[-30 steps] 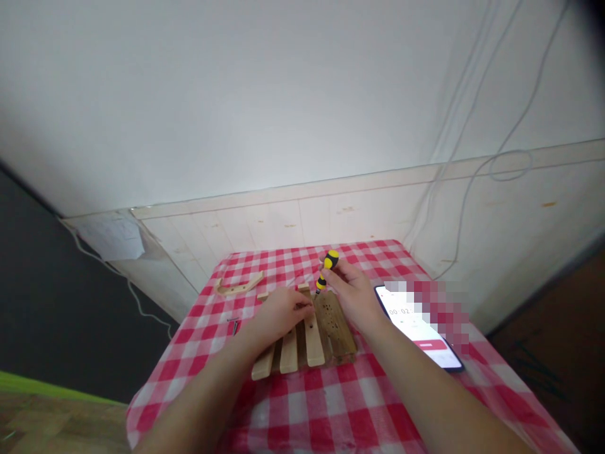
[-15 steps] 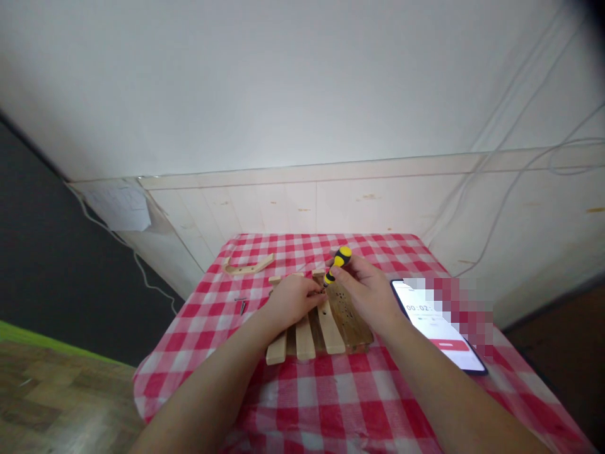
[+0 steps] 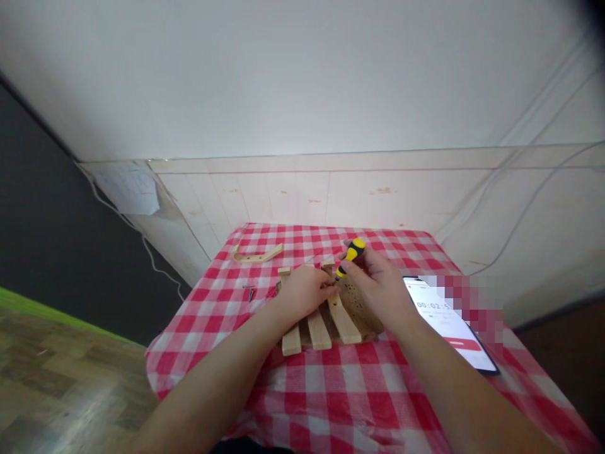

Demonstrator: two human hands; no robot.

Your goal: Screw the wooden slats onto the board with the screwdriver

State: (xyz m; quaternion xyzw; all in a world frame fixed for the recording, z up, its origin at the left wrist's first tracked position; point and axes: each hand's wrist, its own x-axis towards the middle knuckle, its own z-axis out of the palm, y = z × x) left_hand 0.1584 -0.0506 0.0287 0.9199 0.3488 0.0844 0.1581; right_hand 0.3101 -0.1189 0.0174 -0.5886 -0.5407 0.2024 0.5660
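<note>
My right hand (image 3: 380,285) is closed around a yellow-and-black screwdriver (image 3: 355,249), which tilts with its tip down toward a pale wooden slat (image 3: 346,323). Close to that tip, the fingers of my left hand (image 3: 305,290) are pinched together over the slat; whatever they hold is hidden. Two more pale slats, including the middle slat (image 3: 319,331), lie side by side under my left hand. Beneath them is a brown wooden piece (image 3: 355,297) dotted with small dark holes. A dark hole shows in the right-hand slat.
A curved pale wooden piece (image 3: 258,258) with holes lies at the back left of the checked tablecloth (image 3: 321,391). Loose screws (image 3: 251,294) lie left of the slats. A phone (image 3: 442,318) showing a timer lies on the right. The wall (image 3: 350,195) stands behind the table.
The whole view has shifted, so the table and things appear farther right and slightly higher. My right hand still holds the screwdriver near the same slat, and my left fingers stay pinched beside its tip.
</note>
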